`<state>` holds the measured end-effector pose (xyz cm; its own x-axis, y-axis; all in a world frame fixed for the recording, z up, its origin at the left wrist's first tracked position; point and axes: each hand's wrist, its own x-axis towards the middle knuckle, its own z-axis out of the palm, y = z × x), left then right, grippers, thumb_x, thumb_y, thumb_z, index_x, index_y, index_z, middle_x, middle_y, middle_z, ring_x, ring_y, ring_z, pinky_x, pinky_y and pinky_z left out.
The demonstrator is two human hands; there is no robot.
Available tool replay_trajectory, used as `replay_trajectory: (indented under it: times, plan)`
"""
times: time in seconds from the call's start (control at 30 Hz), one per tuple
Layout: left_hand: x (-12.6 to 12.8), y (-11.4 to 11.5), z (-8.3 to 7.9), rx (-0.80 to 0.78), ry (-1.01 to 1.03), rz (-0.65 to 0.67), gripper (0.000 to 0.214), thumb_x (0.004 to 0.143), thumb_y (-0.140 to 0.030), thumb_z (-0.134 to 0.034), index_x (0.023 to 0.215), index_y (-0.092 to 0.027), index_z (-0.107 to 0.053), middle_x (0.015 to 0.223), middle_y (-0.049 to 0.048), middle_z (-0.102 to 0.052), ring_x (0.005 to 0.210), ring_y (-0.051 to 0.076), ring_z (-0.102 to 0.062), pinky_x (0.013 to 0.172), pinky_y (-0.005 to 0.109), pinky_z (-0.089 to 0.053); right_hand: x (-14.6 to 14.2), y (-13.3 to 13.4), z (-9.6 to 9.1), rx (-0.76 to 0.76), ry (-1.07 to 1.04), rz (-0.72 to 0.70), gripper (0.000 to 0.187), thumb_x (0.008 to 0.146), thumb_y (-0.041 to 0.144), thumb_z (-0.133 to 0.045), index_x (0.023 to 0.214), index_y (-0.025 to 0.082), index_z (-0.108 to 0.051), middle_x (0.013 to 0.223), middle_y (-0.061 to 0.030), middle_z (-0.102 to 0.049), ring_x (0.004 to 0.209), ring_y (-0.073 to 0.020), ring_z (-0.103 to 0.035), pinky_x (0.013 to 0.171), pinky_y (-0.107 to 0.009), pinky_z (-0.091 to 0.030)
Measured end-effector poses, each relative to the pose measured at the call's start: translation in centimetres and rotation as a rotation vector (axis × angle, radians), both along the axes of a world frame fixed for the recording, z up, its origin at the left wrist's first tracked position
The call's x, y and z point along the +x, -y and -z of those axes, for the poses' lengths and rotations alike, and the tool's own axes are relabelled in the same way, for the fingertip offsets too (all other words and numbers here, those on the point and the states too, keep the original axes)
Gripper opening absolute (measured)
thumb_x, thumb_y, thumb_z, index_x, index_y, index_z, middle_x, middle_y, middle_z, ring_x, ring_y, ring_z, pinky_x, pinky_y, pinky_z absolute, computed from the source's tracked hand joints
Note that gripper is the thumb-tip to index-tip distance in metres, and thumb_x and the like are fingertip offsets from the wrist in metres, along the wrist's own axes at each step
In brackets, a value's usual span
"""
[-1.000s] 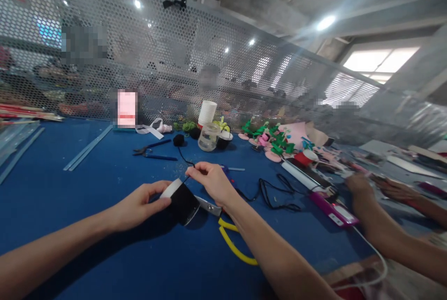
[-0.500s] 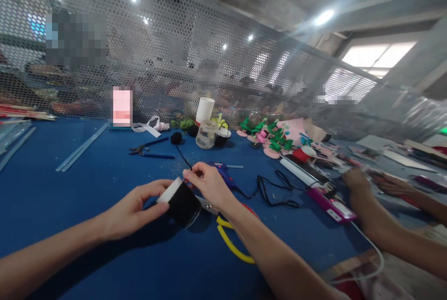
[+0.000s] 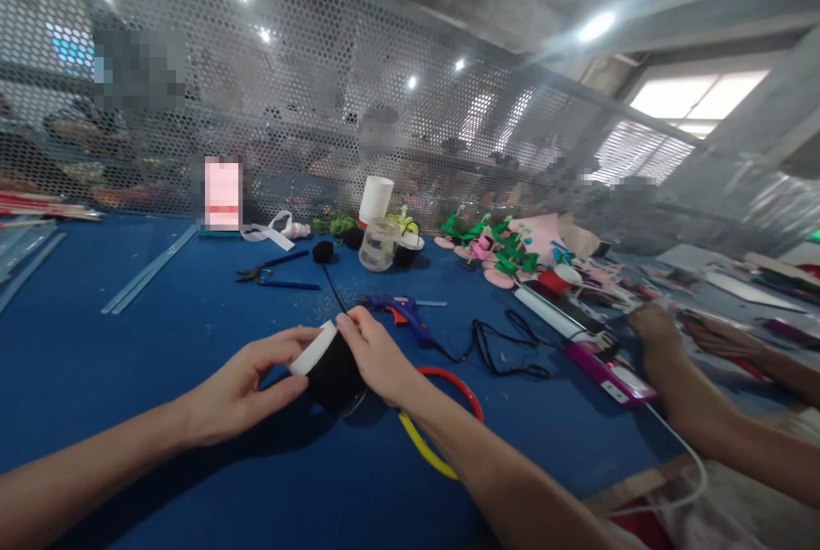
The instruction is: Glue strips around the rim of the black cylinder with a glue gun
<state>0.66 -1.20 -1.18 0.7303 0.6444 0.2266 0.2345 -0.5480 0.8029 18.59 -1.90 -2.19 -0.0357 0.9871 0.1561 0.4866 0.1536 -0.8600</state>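
Observation:
My left hand (image 3: 247, 383) grips a small spool (image 3: 328, 371) of black thread with a white rim, thumb and fingers round its left end. My right hand (image 3: 375, 353) lies against the spool's right side, fingertips pinched on the black thread at its top. The thread (image 3: 333, 289) runs away from the spool to a black pompom (image 3: 322, 252) further back on the blue table (image 3: 128, 345).
Behind my hands lie a blue glue gun (image 3: 401, 311) with a black cord (image 3: 506, 349), scissors (image 3: 272, 272), a clear jar (image 3: 379, 244), white cups (image 3: 377, 198) and green and pink craft pieces (image 3: 506, 255). Red and yellow hoops (image 3: 442, 413) sit under my right wrist. Another person's arm (image 3: 698, 413) rests at the right.
My right hand has come down from above the spool and now rests against it. The glue gun, hidden behind that hand before, shows now. The view has shifted slightly.

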Motion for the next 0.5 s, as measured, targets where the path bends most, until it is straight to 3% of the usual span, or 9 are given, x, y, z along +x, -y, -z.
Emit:
replay_trajectory:
  times: [0.17,0.37,0.5]
  plan:
    - [0.2,0.0,-0.1,-0.026,-0.015,-0.022,0.018,0.077,-0.028,-0.049,0.079,-0.014,-0.059,0.115,0.0098,-0.054,0.104,0.024,-0.049,0.093,0.031,-0.036,-0.4,0.1,0.0,0.064,0.051,0.045,0.02,0.084,0.033,-0.032,0.069,0.021,-0.037,0.061,0.0018,-0.045,0.06,-0.0146,-0.047,0.057,-0.026,-0.036]
    - [0.9,0.5,-0.4,-0.179,-0.098,-0.211,0.029,0.074,-0.039,-0.05,0.086,-0.013,-0.056,0.08,0.0031,-0.06,0.073,0.018,-0.054,0.066,0.027,-0.044,-1.5,1.1,0.1,0.161,0.198,0.068,0.017,0.084,0.032,-0.029,0.074,0.021,-0.036,0.065,-0.0018,-0.048,0.061,-0.0176,-0.049,0.058,-0.029,-0.038]
    - [1.4,0.8,-0.4,-0.226,-0.079,-0.254,0.026,0.074,-0.038,-0.048,0.075,-0.013,-0.055,0.072,0.001,-0.056,0.069,0.017,-0.051,0.064,0.026,-0.042,-2.3,1.6,0.1,0.185,0.326,0.065,0.017,0.084,0.03,-0.028,0.079,0.019,-0.04,0.073,-0.0057,-0.05,0.067,-0.0203,-0.051,0.062,-0.033,-0.039]
